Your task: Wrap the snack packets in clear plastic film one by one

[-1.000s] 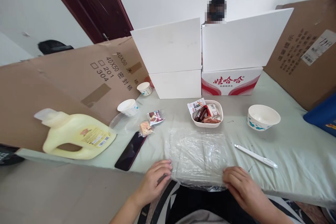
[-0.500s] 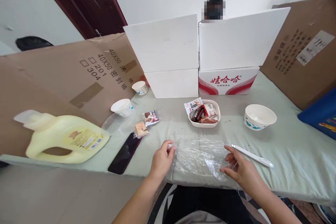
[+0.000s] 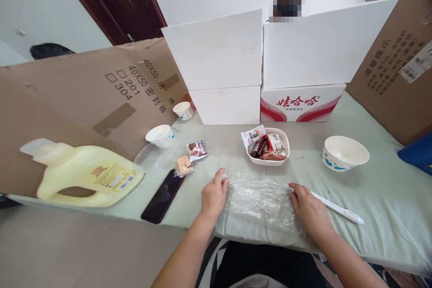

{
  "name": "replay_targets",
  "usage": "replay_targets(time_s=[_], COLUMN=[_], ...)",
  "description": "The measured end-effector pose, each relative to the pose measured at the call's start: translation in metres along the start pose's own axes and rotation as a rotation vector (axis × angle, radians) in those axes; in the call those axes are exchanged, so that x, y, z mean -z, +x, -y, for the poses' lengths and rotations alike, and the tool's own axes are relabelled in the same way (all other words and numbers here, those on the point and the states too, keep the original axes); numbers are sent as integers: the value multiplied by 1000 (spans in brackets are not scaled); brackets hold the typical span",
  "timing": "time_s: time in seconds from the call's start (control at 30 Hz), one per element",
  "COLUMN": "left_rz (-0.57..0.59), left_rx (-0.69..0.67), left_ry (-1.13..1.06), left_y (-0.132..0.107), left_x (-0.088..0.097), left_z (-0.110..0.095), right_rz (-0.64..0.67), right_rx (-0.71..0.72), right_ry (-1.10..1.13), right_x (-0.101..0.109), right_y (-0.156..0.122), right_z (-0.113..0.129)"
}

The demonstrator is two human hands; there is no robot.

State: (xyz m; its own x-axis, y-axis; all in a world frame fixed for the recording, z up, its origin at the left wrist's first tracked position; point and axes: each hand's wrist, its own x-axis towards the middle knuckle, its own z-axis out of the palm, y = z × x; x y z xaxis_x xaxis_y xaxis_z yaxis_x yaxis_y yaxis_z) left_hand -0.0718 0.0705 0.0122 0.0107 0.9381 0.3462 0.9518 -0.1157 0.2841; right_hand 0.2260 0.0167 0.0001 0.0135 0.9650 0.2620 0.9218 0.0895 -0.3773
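Note:
A crumpled sheet of clear plastic film [image 3: 259, 200] lies on the pale green cloth at the near edge of the table [image 3: 378, 198]. My left hand [image 3: 213, 197] rests at the film's left edge, fingers closed on it. My right hand [image 3: 308, 209] lies at the film's right edge, fingers curled down on the film. Just behind the film sits a white dish of wrapped snacks [image 3: 268, 146]. A white pen [image 3: 335, 207] lies beside my right hand.
A black phone [image 3: 164, 195], two small snack packets [image 3: 191, 157], two paper cups [image 3: 161, 136] and a yellow jug [image 3: 84, 174] are at the left. A white bowl [image 3: 344, 153] stands right. Cardboard sheets and white boxes [image 3: 263, 72] wall the table; a person sits behind them.
The film, hanging over the table's near edge a second ago, is folded up onto the table into a smaller patch. Both hands moved forward from the edge and now press its sides.

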Motion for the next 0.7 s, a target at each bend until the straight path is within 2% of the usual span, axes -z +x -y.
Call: replay_targets(time_s=[0.1,0.17,0.23,0.3,0.33,0.43,0.53,0.6,0.7], left_rz=[-131,-189,-85,117,210,388,463,474,482], left_rx=[-54,-163,-387,-613,-672,-659,-620,-613,-596], left_ry=[18,-35,-130,-176,-165,-90,-82,-87,-78], left_y=[0,-6,-13,-17,-19,-19,-20,-21,-23], left_x=[2,5,8,7,6,0,-3,-3,-2], left_z=[-8,-19,-33,-44,-47,-48,-44,-44,-48], right_rz=[54,72,87,106,117,96,-80,-167,-101], right_rx=[15,21,21,20,22,-22,-41,65,349], right_ry=[-122,-157,-181,-200,-203,-221,-250,-223,-146], right_x=[0,-1,-2,-3,-2,11,30,35,21], right_y=[0,0,0,0,1,5,8,6,-4], right_z=[3,7,9,6,3,-14,-23,-12,19])
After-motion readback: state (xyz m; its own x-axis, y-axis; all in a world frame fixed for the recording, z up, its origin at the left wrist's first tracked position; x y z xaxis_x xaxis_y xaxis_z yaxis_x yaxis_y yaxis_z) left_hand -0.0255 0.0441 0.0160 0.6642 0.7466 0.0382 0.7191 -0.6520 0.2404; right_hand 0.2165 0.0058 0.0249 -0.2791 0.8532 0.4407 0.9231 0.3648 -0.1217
